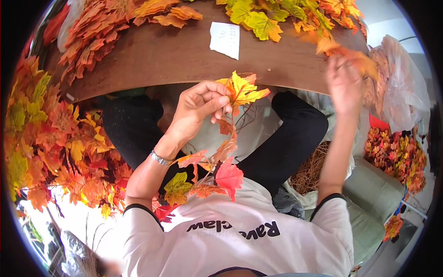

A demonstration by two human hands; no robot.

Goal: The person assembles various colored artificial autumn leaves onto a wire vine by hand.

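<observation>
My left hand is closed in a pinch on the upper end of an artificial leaf garland, just below a yellow-orange leaf. The garland hangs in a curve over my lap, with orange, green and pinkish-red leaves along its stem. At the table's right side, my right hand is smeared by motion. Its fingers are together on an orange artificial leaf, which is blurred as well. Close by that hand lies a pile of yellow-green and orange leaves.
A brown table curves in front of me, bearing stacked orange leaves and a white paper slip. Leaf garlands heap up at my left. A clear plastic bag, brown stems and a leaf bunch are at my right.
</observation>
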